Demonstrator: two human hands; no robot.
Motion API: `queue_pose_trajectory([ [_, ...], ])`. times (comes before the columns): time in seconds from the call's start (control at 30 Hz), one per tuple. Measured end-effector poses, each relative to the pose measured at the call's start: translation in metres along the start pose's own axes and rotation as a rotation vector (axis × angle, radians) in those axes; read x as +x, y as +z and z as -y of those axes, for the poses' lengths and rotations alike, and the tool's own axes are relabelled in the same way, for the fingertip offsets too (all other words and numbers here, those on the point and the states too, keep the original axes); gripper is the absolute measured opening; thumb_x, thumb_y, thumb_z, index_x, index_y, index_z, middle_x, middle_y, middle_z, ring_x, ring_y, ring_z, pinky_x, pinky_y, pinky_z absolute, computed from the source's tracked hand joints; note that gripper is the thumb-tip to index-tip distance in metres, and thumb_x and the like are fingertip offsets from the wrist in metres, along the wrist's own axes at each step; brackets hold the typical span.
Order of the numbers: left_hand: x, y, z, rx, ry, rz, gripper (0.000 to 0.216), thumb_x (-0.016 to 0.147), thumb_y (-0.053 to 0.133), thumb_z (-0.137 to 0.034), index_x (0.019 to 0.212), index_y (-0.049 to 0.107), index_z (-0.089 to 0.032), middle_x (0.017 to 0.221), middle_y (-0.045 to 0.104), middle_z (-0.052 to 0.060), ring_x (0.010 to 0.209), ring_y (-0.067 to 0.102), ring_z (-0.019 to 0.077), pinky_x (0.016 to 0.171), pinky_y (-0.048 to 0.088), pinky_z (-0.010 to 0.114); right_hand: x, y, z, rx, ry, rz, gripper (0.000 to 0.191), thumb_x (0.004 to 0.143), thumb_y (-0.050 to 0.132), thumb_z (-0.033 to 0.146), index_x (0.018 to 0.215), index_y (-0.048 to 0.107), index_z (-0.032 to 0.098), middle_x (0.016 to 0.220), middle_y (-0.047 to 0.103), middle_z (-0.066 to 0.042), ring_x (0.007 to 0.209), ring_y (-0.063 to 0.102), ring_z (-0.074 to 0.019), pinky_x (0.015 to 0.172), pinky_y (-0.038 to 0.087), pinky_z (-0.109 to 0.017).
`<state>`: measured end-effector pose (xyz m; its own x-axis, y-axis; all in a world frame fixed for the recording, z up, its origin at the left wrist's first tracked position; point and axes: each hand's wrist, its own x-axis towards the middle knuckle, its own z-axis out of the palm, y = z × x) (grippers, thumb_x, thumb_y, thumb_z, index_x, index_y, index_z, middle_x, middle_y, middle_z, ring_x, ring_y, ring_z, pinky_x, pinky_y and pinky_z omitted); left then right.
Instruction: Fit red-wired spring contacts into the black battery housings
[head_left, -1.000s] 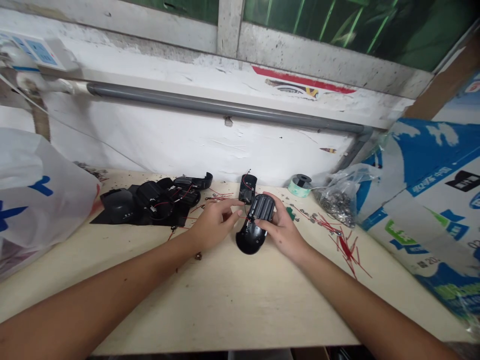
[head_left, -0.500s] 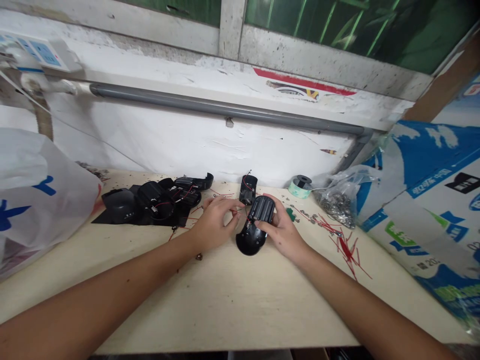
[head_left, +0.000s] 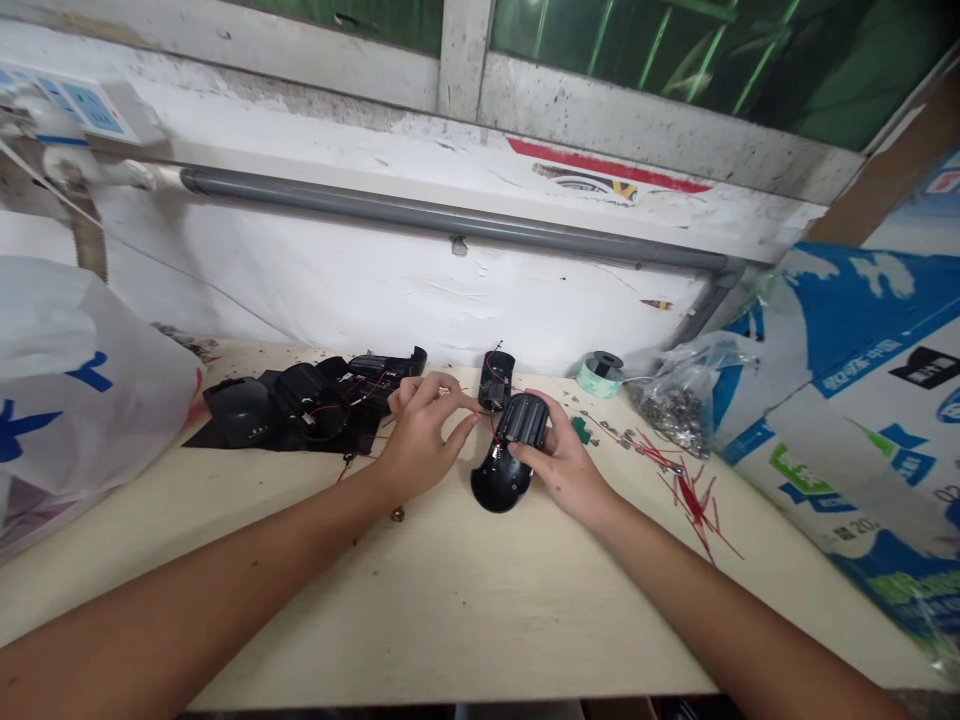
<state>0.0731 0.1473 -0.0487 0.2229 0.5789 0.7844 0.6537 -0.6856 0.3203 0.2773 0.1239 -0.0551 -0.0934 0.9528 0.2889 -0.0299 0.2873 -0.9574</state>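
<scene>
A black plastic housing [head_left: 501,480] with a ribbed battery compartment is gripped by my right hand [head_left: 566,455], its thumb across the front and fingers around the right side. The rounded end of the housing points toward me. To its left, my left hand [head_left: 424,435] has its fingertips at a thin red wire [head_left: 487,424] that runs into the middle of the housing. The thumb sits slightly below the index finger. Just behind the held part, a similar black housing [head_left: 496,375] with a red wire stands on the table.
Several black housings [head_left: 311,395] lie on a black sheet at left, near a white bag [head_left: 82,390]. To the right are a tape roll [head_left: 600,372], a plastic bag of metal pieces [head_left: 679,405], loose red wires [head_left: 697,505] and a blue-white package [head_left: 862,430].
My left hand has shifted slightly up and left, and its fingers have changed pose. The red wire now shows stretched between its fingertips and the housing. My right hand stays nearly still.
</scene>
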Motion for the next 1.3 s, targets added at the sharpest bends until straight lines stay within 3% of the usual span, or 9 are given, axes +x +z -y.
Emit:
queue_pose_trajectory([
  [0.2,-0.001,-0.003,-0.003,0.023,0.023,0.091,0.021,0.071,0.059,-0.010,0.083,0.070,-0.023,0.106,0.063,0.004,0.102,0.049,0.0264,0.087,0.030,0.044,0.000,0.000,0.000,-0.001,0.034,0.004,0.072,0.072,0.075,0.025,0.135,0.039,0.028,0.103,0.065,-0.002,0.094,0.063,-0.0207,0.087,0.049,-0.037],
  [0.33,0.002,-0.005,-0.005,0.045,-0.023,0.137,0.018,0.078,0.057,-0.018,0.095,0.065,-0.019,0.100,0.066,0.005,0.097,0.053,0.0249,0.085,0.032,0.042,0.000,0.001,0.002,-0.004,0.029,-0.004,0.072,0.071,0.075,0.025,0.134,0.039,0.028,0.105,0.066,-0.002,0.095,0.063,-0.0209,0.089,0.049,-0.038],
  [0.4,0.003,-0.005,-0.004,0.080,-0.059,0.158,0.009,0.083,0.055,-0.022,0.078,0.061,-0.018,0.084,0.066,0.004,0.087,0.055,0.0228,0.083,0.033,0.042,0.000,0.001,0.002,-0.004,0.031,-0.003,0.072,0.071,0.075,0.026,0.133,0.039,0.028,0.106,0.066,-0.002,0.096,0.063,-0.0213,0.090,0.049,-0.039],
  [0.47,0.003,-0.002,-0.001,0.073,-0.069,0.216,0.023,0.086,0.054,-0.024,0.064,0.057,-0.017,0.074,0.065,0.003,0.082,0.055,0.0215,0.083,0.033,0.042,-0.001,0.002,0.002,0.006,0.031,-0.001,0.072,0.071,0.076,0.026,0.133,0.040,0.028,0.106,0.066,-0.002,0.097,0.064,-0.0217,0.091,0.049,-0.039],
  [0.57,0.001,0.003,0.002,-0.012,-0.071,0.281,0.020,0.090,0.056,-0.026,0.075,0.068,-0.020,0.091,0.072,0.004,0.097,0.059,0.0256,0.088,0.033,0.044,-0.001,0.002,0.001,0.030,0.030,0.002,0.072,0.072,0.076,0.026,0.134,0.039,0.028,0.107,0.066,-0.003,0.098,0.065,-0.0222,0.093,0.049,-0.040],
  [0.67,-0.001,0.007,0.004,-0.081,-0.085,0.255,0.021,0.097,0.054,-0.031,0.105,0.072,-0.024,0.114,0.072,0.006,0.113,0.058,0.0282,0.094,0.034,0.047,-0.003,0.004,-0.001,0.030,0.024,0.014,0.074,0.073,0.076,0.027,0.137,0.038,0.029,0.111,0.066,-0.004,0.101,0.065,-0.0223,0.095,0.049,-0.040],
  [0.87,0.000,0.006,0.002,-0.266,-0.108,0.212,0.035,0.101,0.051,-0.033,0.135,0.056,-0.027,0.113,0.072,0.006,0.112,0.062,0.0250,0.100,0.037,0.048,-0.005,0.007,0.001,0.016,0.028,0.034,0.075,0.075,0.075,0.026,0.139,0.037,0.028,0.112,0.066,-0.005,0.099,0.063,-0.0214,0.093,0.049,-0.039],
  [1.03,0.000,0.008,-0.002,-0.388,-0.043,0.102,0.035,0.099,0.056,-0.029,0.134,0.054,-0.024,0.114,0.071,0.007,0.109,0.065,0.0216,0.103,0.041,0.043,-0.005,0.009,0.003,0.019,0.036,0.029,0.075,0.074,0.076,0.026,0.138,0.037,0.027,0.112,0.065,-0.005,0.100,0.062,-0.0218,0.094,0.049,-0.040],
  [1.3,0.003,-0.003,-0.015,-0.310,0.153,-0.056,0.009,0.097,0.056,-0.020,0.103,0.062,-0.020,0.097,0.071,0.006,0.095,0.064,0.0209,0.089,0.045,0.040,-0.005,0.009,0.003,0.006,0.035,0.026,0.074,0.074,0.076,0.028,0.137,0.037,0.028,0.111,0.063,-0.004,0.100,0.062,-0.0214,0.095,0.049,-0.040],
])
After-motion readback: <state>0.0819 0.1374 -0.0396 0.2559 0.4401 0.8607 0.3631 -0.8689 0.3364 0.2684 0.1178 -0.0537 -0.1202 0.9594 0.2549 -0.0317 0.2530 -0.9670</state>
